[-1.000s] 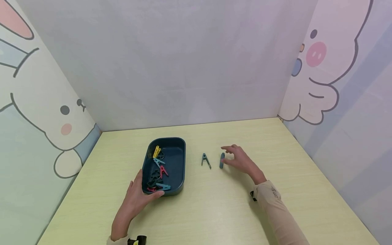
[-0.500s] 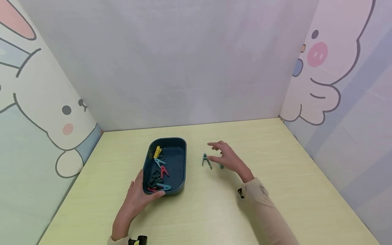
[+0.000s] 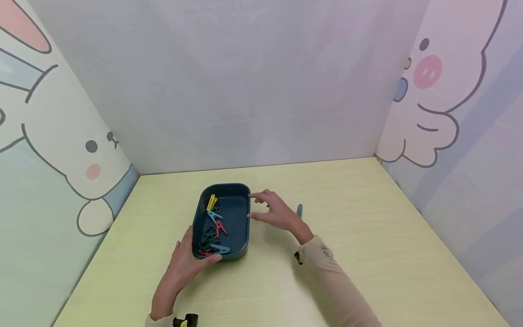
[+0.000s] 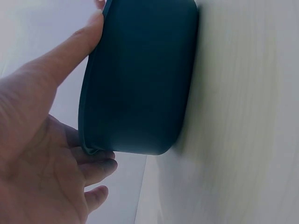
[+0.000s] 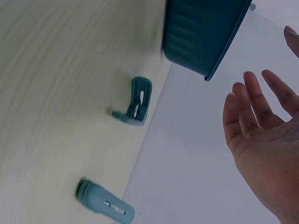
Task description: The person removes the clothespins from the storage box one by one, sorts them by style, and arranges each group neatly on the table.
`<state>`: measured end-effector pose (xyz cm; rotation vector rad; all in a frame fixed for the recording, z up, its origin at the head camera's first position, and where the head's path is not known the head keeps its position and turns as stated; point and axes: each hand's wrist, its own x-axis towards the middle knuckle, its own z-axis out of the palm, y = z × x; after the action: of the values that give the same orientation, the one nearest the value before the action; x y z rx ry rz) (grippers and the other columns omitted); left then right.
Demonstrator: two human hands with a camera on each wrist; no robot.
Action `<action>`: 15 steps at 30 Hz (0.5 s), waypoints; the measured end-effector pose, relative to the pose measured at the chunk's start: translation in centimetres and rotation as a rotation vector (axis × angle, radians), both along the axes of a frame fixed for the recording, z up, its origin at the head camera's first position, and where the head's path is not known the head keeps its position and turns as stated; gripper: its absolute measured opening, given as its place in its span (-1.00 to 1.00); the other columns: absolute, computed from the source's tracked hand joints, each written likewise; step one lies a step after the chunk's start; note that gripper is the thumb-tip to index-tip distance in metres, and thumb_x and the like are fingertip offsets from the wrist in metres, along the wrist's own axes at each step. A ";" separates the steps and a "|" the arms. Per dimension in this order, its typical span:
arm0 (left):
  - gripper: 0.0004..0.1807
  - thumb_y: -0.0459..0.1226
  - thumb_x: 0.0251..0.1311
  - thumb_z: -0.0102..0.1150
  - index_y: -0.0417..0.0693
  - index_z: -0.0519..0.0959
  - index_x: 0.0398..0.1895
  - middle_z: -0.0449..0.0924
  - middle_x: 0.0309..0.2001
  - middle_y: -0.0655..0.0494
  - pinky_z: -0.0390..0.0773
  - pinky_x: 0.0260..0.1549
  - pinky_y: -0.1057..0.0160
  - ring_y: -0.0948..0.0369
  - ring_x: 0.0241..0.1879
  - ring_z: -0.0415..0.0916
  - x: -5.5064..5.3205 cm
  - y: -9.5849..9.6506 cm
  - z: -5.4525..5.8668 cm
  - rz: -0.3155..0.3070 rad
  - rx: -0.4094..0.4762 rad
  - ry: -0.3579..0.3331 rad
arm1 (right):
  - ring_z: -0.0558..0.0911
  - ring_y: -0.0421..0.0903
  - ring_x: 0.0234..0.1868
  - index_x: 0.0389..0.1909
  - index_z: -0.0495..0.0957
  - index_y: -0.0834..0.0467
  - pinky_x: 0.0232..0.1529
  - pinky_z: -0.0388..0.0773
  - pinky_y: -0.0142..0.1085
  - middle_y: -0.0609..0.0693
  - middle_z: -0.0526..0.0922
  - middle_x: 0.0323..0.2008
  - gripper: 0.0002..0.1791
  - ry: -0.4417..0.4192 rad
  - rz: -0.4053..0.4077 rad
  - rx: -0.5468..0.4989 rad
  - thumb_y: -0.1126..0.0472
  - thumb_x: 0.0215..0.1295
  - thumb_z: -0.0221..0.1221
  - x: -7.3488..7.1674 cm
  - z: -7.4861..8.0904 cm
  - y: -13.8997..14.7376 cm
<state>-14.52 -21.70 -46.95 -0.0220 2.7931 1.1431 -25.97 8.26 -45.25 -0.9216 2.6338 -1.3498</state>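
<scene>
My left hand (image 3: 184, 265) grips the near-left corner of a dark blue-green tray (image 3: 248, 231), thumb along its near rim and fingers at its left side. Inside lie yellow (image 3: 211, 202), light blue (image 3: 214, 217) and red (image 3: 221, 228) clothespins, plus dark pieces (image 3: 210, 234) on the left. My right hand (image 3: 278, 213) holds nothing; its thumb and forefinger, spread apart, come right at the tray's right rim. Below that hand, in the right wrist view, a green clothespin (image 5: 138, 102) with spread legs and a blue-grey clothespin (image 5: 105, 203) lie on the table.
The pale wood table (image 3: 351, 195) is bounded by a grey back wall (image 3: 261, 91) and side walls with cartoon animals. In the head view my right hand covers the green clothespin, while the blue-grey one shows just behind my wrist.
My right hand has moved left, from beside the blue-grey clothespin, past the green one, to the tray's right rim. Left hand and tray stay put.
</scene>
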 end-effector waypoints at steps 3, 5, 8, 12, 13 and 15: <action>0.40 0.17 0.10 0.50 -0.34 -0.25 0.64 -0.19 0.61 -0.40 -0.36 0.51 -0.26 -0.31 0.58 -0.20 0.0 0.1 0.1 0.002 -0.002 -0.009 | 0.48 0.19 0.20 0.43 0.46 0.17 0.10 0.56 0.10 0.18 0.51 0.14 -0.32 0.004 0.030 0.009 0.01 0.37 0.38 0.2 0.1 -1.1; 0.40 0.17 0.10 0.50 -0.33 -0.25 0.64 -0.20 0.61 -0.40 -0.37 0.51 -0.27 -0.31 0.58 -0.20 0.0 0.1 0.1 0.002 -0.005 -0.016 | 0.49 0.16 0.19 0.43 0.46 0.16 0.09 0.58 0.06 0.18 0.52 0.14 -0.32 0.018 0.048 0.027 0.01 0.37 0.38 0.3 0.0 -1.9; 0.40 0.17 0.11 0.49 -0.34 -0.25 0.64 -0.20 0.61 -0.40 -0.36 0.51 -0.27 -0.31 0.58 -0.20 0.0 0.1 0.2 0.002 -0.008 -0.021 | 0.51 0.12 0.18 0.42 0.47 0.16 0.11 0.58 0.01 0.19 0.54 0.13 -0.32 0.044 0.071 0.060 -0.01 0.37 0.39 0.4 -0.1 -2.9; 0.39 0.17 0.11 0.49 -0.35 -0.24 0.64 -0.19 0.61 -0.40 -0.35 0.51 -0.28 -0.31 0.57 -0.19 0.0 0.1 0.2 0.002 -0.016 -0.017 | 0.52 0.13 0.17 0.40 0.49 0.17 0.11 0.57 -0.05 0.17 0.54 0.12 -0.33 0.068 0.097 0.097 -0.02 0.36 0.39 0.5 -0.3 -4.0; 0.39 0.17 0.11 0.49 -0.35 -0.24 0.64 -0.19 0.61 -0.40 -0.35 0.51 -0.28 -0.31 0.57 -0.19 0.0 0.1 0.2 0.003 -0.017 -0.017 | 0.52 0.14 0.16 0.39 0.50 0.18 0.09 0.58 -0.08 0.19 0.55 0.12 -0.33 0.077 0.101 0.106 -0.02 0.36 0.39 0.5 -0.4 -4.2; 0.39 0.17 0.11 0.49 -0.35 -0.24 0.64 -0.19 0.61 -0.40 -0.35 0.51 -0.28 -0.32 0.57 -0.19 0.0 0.1 0.2 0.005 -0.019 -0.019 | 0.53 0.14 0.14 0.38 0.51 0.20 0.06 0.58 -0.12 0.18 0.55 0.10 -0.34 0.099 0.109 0.123 -0.02 0.36 0.39 0.5 -0.5 -4.6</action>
<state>-14.52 -21.57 -46.75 -0.0417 2.7889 1.1111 -25.46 3.62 -45.71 -1.1232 2.6578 -1.1332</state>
